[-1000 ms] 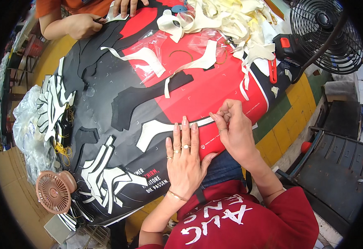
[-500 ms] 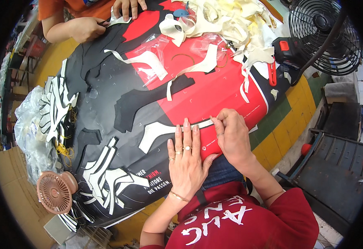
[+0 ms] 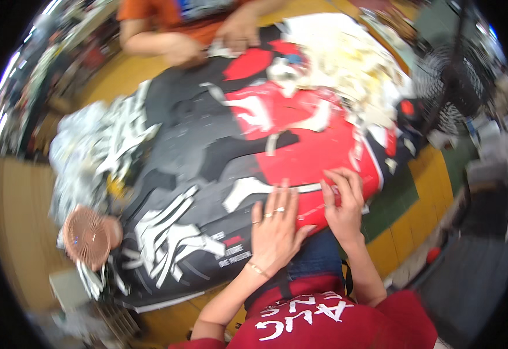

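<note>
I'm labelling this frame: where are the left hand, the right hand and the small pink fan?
left hand (image 3: 274, 230): head view, on the back of the hand.
right hand (image 3: 344, 203): head view, on the back of the hand.
pink fan (image 3: 86, 237): head view, on the round grille.

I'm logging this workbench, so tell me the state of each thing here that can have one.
left hand: flat, palm down on the sheet
right hand: fingers bent, pressing the red part
printed sheet: spread over the table
white offcuts: piled loose
pink fan: lying by the sheet's edge
</note>
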`<state>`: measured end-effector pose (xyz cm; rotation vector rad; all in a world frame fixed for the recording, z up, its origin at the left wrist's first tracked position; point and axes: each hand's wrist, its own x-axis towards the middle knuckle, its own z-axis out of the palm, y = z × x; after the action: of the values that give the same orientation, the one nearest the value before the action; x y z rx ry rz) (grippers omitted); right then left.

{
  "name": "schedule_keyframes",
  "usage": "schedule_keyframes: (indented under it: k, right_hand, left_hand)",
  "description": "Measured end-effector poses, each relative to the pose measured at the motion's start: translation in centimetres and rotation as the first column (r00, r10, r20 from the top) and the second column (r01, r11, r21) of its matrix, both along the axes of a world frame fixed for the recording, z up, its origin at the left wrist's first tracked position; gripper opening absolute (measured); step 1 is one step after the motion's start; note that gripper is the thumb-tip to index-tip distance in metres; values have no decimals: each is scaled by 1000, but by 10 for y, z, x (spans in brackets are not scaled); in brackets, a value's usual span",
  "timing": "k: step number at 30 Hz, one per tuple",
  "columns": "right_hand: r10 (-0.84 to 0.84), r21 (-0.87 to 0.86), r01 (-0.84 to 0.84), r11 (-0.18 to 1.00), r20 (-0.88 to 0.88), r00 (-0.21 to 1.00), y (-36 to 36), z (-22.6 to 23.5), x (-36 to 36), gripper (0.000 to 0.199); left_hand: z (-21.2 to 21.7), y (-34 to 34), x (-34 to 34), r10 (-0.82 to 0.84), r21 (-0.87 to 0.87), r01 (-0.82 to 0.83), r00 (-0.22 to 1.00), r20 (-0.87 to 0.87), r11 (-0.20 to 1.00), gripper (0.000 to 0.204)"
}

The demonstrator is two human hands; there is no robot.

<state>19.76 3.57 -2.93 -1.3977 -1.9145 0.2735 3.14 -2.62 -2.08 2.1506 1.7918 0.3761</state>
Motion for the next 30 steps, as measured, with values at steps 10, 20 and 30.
schedule_keyframes:
  k: [10,20,30]
  right_hand:
    - [271,-302,-220,928,140,952,-6,26,-2,21]
    - [311,-389,-370,844,-207,928,-24,54,-7,23]
    - [417,-120,-407,906,78,906,28,43,-58,27]
  left_hand:
    - [-12,-7,-26,186,293,-208,977,101,933,57]
    - [30,-36,-64,114,272,-163,976,187,949,19]
    - [49,-76,-213,629,254,-577,740,-239,776,42]
